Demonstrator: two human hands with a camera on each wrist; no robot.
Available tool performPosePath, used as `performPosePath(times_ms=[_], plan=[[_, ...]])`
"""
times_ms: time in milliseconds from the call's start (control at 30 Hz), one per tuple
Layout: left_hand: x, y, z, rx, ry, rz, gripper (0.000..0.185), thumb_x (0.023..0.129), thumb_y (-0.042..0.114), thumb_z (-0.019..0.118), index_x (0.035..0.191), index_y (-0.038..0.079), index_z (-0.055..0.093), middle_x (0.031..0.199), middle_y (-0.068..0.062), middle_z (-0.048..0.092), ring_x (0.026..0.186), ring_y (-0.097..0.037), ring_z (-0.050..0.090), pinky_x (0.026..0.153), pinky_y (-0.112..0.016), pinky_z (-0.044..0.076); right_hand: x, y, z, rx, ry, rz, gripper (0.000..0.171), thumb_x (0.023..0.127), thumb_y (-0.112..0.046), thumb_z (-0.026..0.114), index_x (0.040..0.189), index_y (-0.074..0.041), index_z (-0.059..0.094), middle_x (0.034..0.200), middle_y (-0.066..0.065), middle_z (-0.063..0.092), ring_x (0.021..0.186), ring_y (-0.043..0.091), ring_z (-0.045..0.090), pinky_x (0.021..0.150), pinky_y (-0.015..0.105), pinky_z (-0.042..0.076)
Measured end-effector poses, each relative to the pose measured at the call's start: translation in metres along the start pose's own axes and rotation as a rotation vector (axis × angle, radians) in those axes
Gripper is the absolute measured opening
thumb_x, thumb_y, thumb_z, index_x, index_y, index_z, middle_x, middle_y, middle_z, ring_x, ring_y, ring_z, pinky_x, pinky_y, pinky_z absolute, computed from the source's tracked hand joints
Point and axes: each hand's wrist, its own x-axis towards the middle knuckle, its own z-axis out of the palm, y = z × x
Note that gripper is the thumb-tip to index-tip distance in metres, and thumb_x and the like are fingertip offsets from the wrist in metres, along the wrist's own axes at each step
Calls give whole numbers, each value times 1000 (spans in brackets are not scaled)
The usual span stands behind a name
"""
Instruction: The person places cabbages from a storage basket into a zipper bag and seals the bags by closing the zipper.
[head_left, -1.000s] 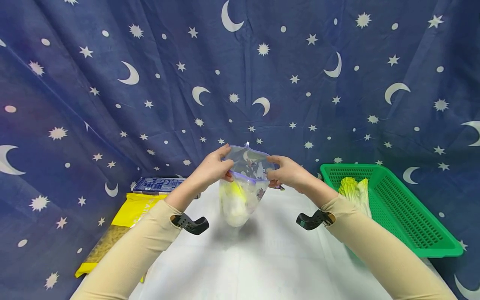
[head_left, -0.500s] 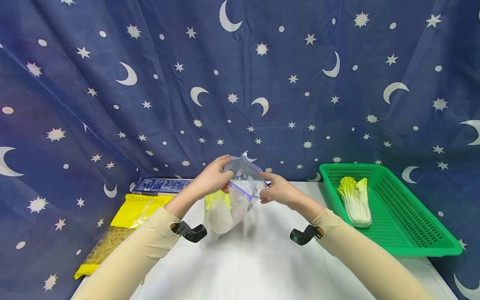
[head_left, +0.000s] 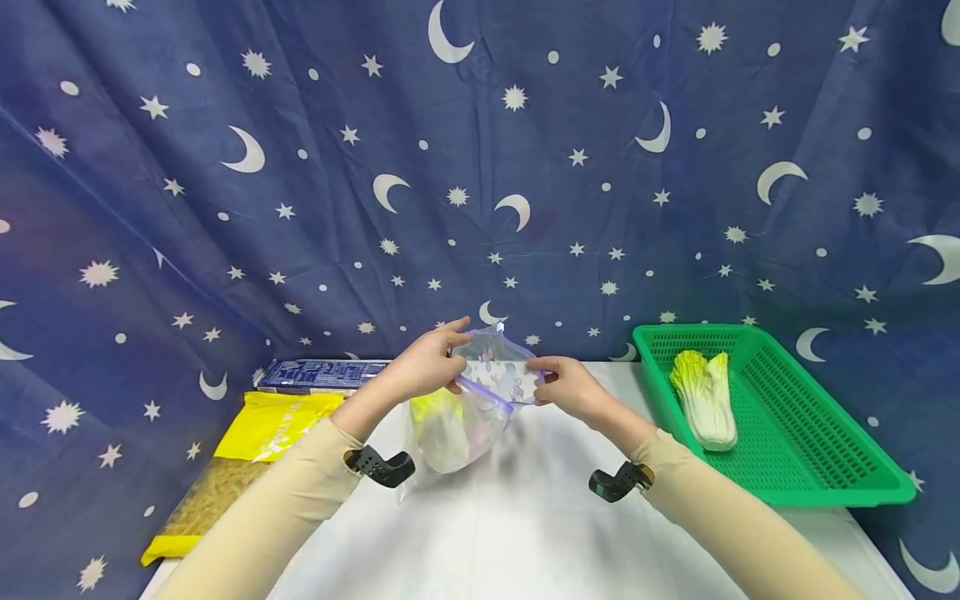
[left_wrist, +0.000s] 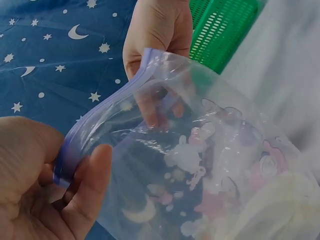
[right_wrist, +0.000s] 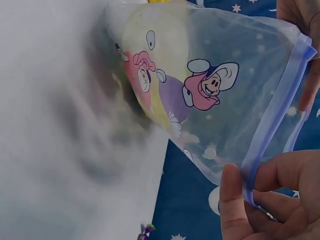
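I have the zip bag [head_left: 480,400] held just above the tabletop [head_left: 525,533], pinched at both ends of its purple seal strip [left_wrist: 100,115]. My left hand [head_left: 423,367] clamps the strip's left end between thumb and fingers; my right hand [head_left: 573,387] pinches the right end. The strip's long axis runs straight from one grip to the other, and the bag's body hangs down and leftward, so the left hand is nearer its weight. The cabbage [head_left: 442,425] inside sags below the left grip. The head view shows the basket [head_left: 825,467] right of the right grip; the left wrist view shows the mouth still gaping, and the right wrist view shows cartoon prints [right_wrist: 207,85].
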Motion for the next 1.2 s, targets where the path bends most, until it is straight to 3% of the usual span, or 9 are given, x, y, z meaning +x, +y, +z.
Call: performPosePath(times_ms=[67,100,167,300,533,800,1067,1200], plan=[[2,0,4,-30,-33,-3,63,89,-1,48,152,-4,43,168,-7,25,72,-26,67,61,-28,58,-1,2,0,-16,2,-8,59,83,10,61,142,10,53,119,26,60,95,26,60,82,37,62],[2,0,6,-60,-46,-8,64,90,-2,48,153,-4,41,168,-7,24,58,-24,61,62,-29,59,-2,3,-1,-28,3,-8,60,82,10,60,142,9,53,116,25,60,96,26,59,81,36,62],[3,0,10,-122,-58,-11,66,90,-3,47,155,-5,37,168,-8,22,57,-19,59,64,-30,62,-2,5,-1,-47,2,-10,63,81,11,60,143,7,53,114,24,61,95,25,58,79,35,61],[4,0,17,-260,-50,-31,67,91,-4,49,156,-6,32,169,-9,20,71,-18,63,71,-32,64,-4,10,-3,-80,-1,-15,68,78,11,60,146,3,53,120,20,62,96,25,58,74,30,58],[6,0,25,-422,-36,-90,70,95,-3,59,158,-2,31,168,-8,22,84,-18,62,77,-33,63,-9,20,-8,-80,-37,-24,69,82,12,63,149,-1,51,151,18,48,102,30,63,76,30,59],[7,-8,37,-415,-18,14,70,92,0,64,155,-7,34,169,-5,22,82,-17,56,72,-33,63,-13,27,-14,-3,-87,-22,65,91,9,65,152,0,46,155,26,41,100,34,67,81,37,63],[6,-10,47,-436,-38,15,61,99,2,59,155,-4,36,168,1,25,101,-24,63,73,-33,64,-18,29,-28,8,-114,23,65,91,4,67,152,-1,46,150,29,44,108,38,66,85,41,62],[5,-13,50,-444,-32,35,62,99,4,60,155,-5,36,168,2,25,95,-19,63,75,-38,64,-21,27,-39,17,-118,42,64,93,2,64,153,3,42,150,30,44,116,37,63,91,42,60]])
